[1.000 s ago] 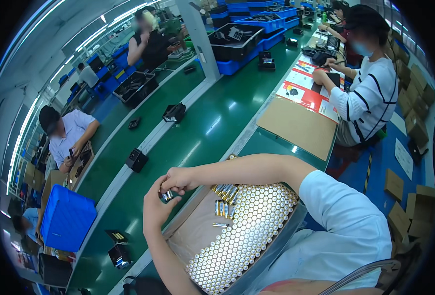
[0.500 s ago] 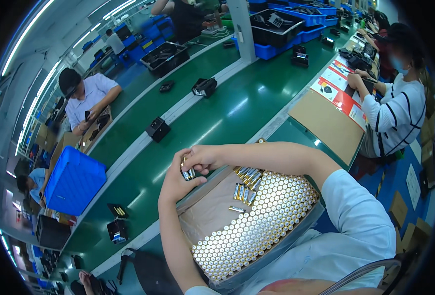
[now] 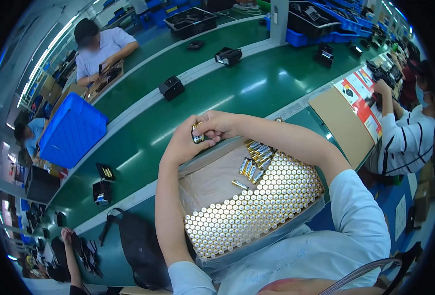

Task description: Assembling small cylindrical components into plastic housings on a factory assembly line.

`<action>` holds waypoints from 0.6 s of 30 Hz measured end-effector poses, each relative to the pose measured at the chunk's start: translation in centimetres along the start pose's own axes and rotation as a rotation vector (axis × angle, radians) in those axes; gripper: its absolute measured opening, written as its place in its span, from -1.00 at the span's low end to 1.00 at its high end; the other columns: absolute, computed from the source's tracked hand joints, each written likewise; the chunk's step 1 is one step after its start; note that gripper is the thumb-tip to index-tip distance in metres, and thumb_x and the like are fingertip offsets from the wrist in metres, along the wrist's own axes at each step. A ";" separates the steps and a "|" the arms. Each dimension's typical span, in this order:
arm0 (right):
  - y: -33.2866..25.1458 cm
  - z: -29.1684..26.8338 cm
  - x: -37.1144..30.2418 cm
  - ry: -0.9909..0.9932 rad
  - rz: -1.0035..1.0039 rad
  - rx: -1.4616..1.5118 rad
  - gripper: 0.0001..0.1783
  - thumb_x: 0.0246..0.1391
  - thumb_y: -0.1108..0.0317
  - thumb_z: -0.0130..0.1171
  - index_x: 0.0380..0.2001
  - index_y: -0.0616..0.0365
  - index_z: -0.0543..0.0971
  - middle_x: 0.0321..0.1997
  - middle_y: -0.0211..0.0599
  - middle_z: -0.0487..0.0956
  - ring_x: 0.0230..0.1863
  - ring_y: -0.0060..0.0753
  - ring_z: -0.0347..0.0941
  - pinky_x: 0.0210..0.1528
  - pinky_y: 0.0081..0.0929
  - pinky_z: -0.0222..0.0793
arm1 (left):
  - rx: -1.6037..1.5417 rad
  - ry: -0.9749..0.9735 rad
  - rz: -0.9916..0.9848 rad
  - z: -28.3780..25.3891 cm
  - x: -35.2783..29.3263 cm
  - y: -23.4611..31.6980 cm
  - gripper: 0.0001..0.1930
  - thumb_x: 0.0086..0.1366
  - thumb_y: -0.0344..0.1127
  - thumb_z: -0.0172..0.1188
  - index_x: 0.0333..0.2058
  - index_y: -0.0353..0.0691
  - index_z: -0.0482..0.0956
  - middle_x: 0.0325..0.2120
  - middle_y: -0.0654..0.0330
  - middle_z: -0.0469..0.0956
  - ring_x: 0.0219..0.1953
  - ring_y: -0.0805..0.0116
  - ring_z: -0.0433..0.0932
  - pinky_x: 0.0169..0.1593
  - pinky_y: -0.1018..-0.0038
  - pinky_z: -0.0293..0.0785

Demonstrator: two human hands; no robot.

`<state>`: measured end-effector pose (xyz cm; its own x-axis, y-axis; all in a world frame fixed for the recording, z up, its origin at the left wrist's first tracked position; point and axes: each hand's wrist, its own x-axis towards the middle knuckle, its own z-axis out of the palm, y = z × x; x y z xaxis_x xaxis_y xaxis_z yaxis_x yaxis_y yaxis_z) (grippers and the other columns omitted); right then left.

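Observation:
My left hand (image 3: pixel 182 142) is curled around a few small cylindrical batteries (image 3: pixel 197 132) with gold and silver casings. Against it my right hand (image 3: pixel 220 124) is closed, its fingertips pressing on those same batteries; its fingers partly hide them. Both hands are just beyond the far edge of an open cardboard box (image 3: pixel 205 184). Tightly packed upright batteries (image 3: pixel 247 216) fill the box's near and right parts, ends up. Several loose batteries (image 3: pixel 251 169) lie on their sides at the box's far right, and a single battery (image 3: pixel 240 185) lies apart on the bare cardboard.
Beyond the box runs a green conveyor (image 3: pixel 257 86), with an open black case (image 3: pixel 101 191) holding batteries at left. A black box (image 3: pixel 171 87) rests on its divider. A blue bin (image 3: pixel 73 130), a black bag (image 3: pixel 139 248) and a flat cardboard sheet (image 3: pixel 343 125) stand around. Co-workers sit across and at right.
The whole view has shifted, so most things appear higher in the picture. My hands stay together around the batteries, my right fingers now tucked closer into my left palm.

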<state>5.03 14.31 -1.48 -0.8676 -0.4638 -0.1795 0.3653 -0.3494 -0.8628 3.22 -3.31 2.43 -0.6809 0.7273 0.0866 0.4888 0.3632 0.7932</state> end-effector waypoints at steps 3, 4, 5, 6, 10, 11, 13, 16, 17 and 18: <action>-0.2 0.6 -0.4 0.039 0.000 -0.034 -0.82 0.03 0.42 0.27 -0.57 0.24 0.52 -0.82 -0.46 0.32 -0.84 -0.67 0.11 -0.81 -0.70 -0.02 | -0.029 -0.033 -0.009 0.0 -0.1 -0.4 -0.51 -0.12 -0.54 0.46 -0.15 -0.23 0.50 -0.27 0.13 0.62 -0.24 0.25 0.57 -0.06 0.38 0.47; -0.2 0.5 -0.6 0.050 -0.004 -0.029 -0.82 0.03 0.42 0.27 -0.57 0.24 0.52 -0.82 -0.46 0.32 -0.84 -0.67 0.11 -0.81 -0.70 -0.02 | -0.031 -0.045 -0.004 0.2 0.0 -0.4 -0.51 -0.12 -0.54 0.46 -0.15 -0.23 0.50 -0.27 0.13 0.62 -0.24 0.25 0.57 -0.06 0.38 0.47; -0.2 0.4 -0.7 0.046 -0.015 -0.036 -0.82 0.04 0.42 0.27 -0.56 0.24 0.52 -0.82 -0.46 0.32 -0.84 -0.67 0.11 -0.81 -0.70 -0.02 | -0.038 -0.034 0.005 0.4 0.1 -0.3 -0.50 -0.12 -0.54 0.46 -0.15 -0.23 0.50 -0.26 0.13 0.62 -0.23 0.25 0.57 -0.06 0.39 0.46; -0.3 0.3 -0.8 0.044 -0.028 -0.044 -0.82 0.04 0.42 0.27 -0.56 0.24 0.52 -0.82 -0.46 0.32 -0.84 -0.67 0.12 -0.81 -0.70 -0.01 | -0.046 -0.025 0.015 0.4 0.1 -0.2 -0.50 -0.12 -0.54 0.46 -0.14 -0.23 0.50 -0.26 0.13 0.62 -0.23 0.25 0.57 -0.05 0.39 0.46; -0.7 0.3 -1.0 0.050 -0.049 -0.068 -0.81 0.03 0.41 0.29 -0.57 0.24 0.53 -0.82 -0.45 0.32 -0.84 -0.65 0.13 -0.80 -0.69 0.01 | -0.052 -0.010 0.051 0.6 0.3 0.2 -0.47 -0.13 -0.54 0.46 -0.11 -0.22 0.50 -0.25 0.15 0.63 -0.23 0.26 0.57 -0.05 0.40 0.46; -0.7 0.4 -1.0 0.047 -0.039 -0.072 -0.79 0.03 0.39 0.30 -0.58 0.23 0.53 -0.82 -0.45 0.32 -0.84 -0.64 0.12 -0.80 -0.69 0.02 | -0.039 -0.005 0.056 0.6 0.1 0.3 -0.45 -0.14 -0.54 0.46 -0.09 -0.22 0.50 -0.26 0.16 0.63 -0.24 0.27 0.57 -0.05 0.41 0.46; -0.8 0.6 -1.1 0.037 -0.019 -0.081 -0.77 0.01 0.36 0.32 -0.62 0.21 0.53 -0.82 -0.44 0.32 -0.84 -0.62 0.12 -0.79 -0.68 0.05 | -0.012 0.009 0.063 0.5 -0.1 0.4 -0.41 -0.15 -0.55 0.46 -0.06 -0.20 0.50 -0.28 0.18 0.64 -0.25 0.29 0.57 -0.05 0.43 0.46; -0.7 0.7 -1.1 0.036 -0.034 -0.063 -0.75 0.02 0.35 0.32 -0.63 0.21 0.53 -0.82 -0.44 0.33 -0.84 -0.62 0.12 -0.78 -0.69 0.05 | -0.044 0.018 0.064 0.3 -0.1 0.5 -0.41 -0.16 -0.54 0.47 -0.06 -0.20 0.50 -0.25 0.17 0.63 -0.23 0.27 0.56 -0.04 0.42 0.45; -0.7 0.6 -1.1 0.033 -0.040 -0.049 -0.75 0.03 0.35 0.32 -0.64 0.20 0.53 -0.82 -0.44 0.33 -0.84 -0.62 0.13 -0.78 -0.69 0.06 | -0.058 0.021 0.060 0.3 -0.1 0.6 -0.41 -0.16 -0.53 0.47 -0.06 -0.21 0.51 -0.23 0.16 0.63 -0.22 0.27 0.56 -0.03 0.41 0.45; -0.8 0.4 -1.1 0.029 -0.047 -0.035 -0.74 0.03 0.34 0.32 -0.64 0.20 0.53 -0.82 -0.44 0.33 -0.83 -0.62 0.13 -0.78 -0.69 0.06 | -0.072 0.023 0.056 0.4 0.0 0.7 -0.40 -0.17 -0.53 0.48 -0.06 -0.21 0.51 -0.21 0.15 0.62 -0.20 0.26 0.55 -0.02 0.40 0.44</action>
<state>5.86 14.81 -0.42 -0.8933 -0.4231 -0.1516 0.3120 -0.3412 -0.8867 3.77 -2.80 2.73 -0.6664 0.7313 0.1454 0.4865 0.2787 0.8280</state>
